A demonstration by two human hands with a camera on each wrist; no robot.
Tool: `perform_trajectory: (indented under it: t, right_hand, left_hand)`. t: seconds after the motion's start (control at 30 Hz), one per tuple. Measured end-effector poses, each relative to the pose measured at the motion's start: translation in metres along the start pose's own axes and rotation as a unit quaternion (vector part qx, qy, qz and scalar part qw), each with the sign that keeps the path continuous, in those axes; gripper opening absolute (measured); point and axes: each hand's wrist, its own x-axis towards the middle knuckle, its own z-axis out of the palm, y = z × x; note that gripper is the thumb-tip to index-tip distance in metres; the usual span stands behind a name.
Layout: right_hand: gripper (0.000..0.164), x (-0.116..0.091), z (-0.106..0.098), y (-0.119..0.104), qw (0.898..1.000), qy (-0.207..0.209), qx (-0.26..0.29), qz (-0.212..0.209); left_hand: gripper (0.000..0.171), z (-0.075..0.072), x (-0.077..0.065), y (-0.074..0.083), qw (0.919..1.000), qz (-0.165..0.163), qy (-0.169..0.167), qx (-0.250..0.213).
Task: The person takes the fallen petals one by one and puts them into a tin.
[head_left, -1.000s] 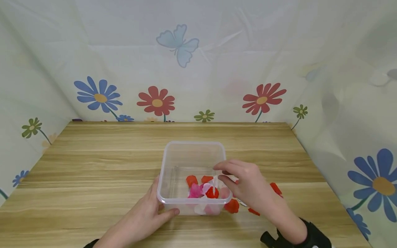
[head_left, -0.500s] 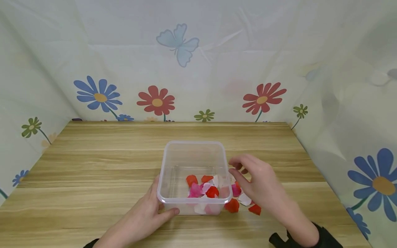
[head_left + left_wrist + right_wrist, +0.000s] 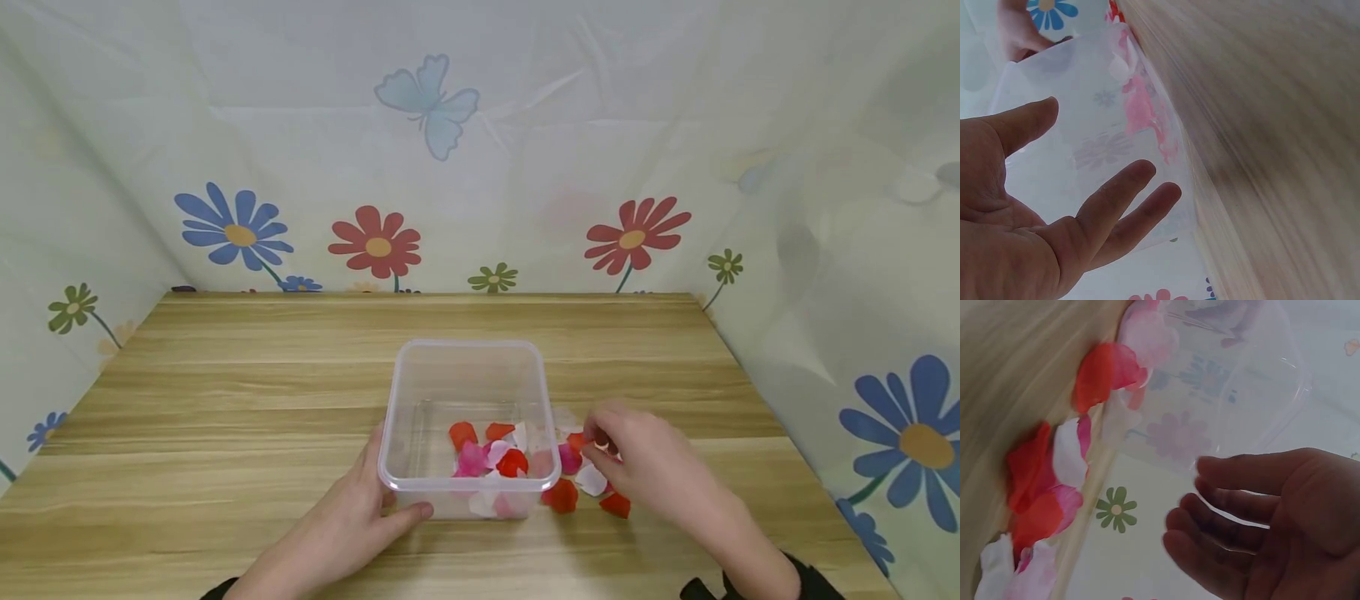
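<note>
A clear plastic box, lidless, stands on the table with red, pink and white flower petals inside, mostly toward its right. My left hand is at the box's left front corner, thumb along the front and the other fingers by the left wall. Its fingers look spread and nearly straight in the left wrist view. Right of the box lie more loose petals. Over them is my right hand, fingers bent and fingertips close to the petals. In the right wrist view a gap shows between thumb and fingers, with nothing in it.
Wood-grain table surrounds the box. A white cloth with printed flowers and a butterfly rises behind the table and along both sides. A dark cuff is on the right wrist.
My right hand has moved from over the box's right rim out to the right and down to the loose petals. The left hand and the box have stayed in place.
</note>
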Motion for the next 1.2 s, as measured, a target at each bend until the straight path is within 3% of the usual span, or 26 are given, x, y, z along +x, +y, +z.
perform_trajectory:
  t: [0.17, 0.4, 0.73, 1.2]
  right_hand:
    - [0.022, -0.007, 0.007, 0.010, 0.997, -0.072, -0.029, 0.022]
    - [0.027, -0.012, 0.019, 0.020, 0.989, -0.144, -0.003, 0.021]
    - [0.028, -0.015, 0.030, 0.023, 0.984, -0.175, 0.008, 0.028]
    - [0.034, -0.015, 0.036, 0.029, 0.990, -0.141, 0.007, -0.018]
  left_hand:
    - [0.094, 0.000, -0.001, 0.000, 0.9999, 0.002, 0.005, 0.009]
    - [0.094, 0.000, -0.001, -0.001, 1.0000, 0.002, 0.005, 0.000]
    - [0.093, 0.000, -0.001, -0.001, 0.9999, 0.006, 0.006, 0.007]
    - [0.092, 0.000, -0.001, -0.002, 0.9999, 0.009, 0.006, 0.009]
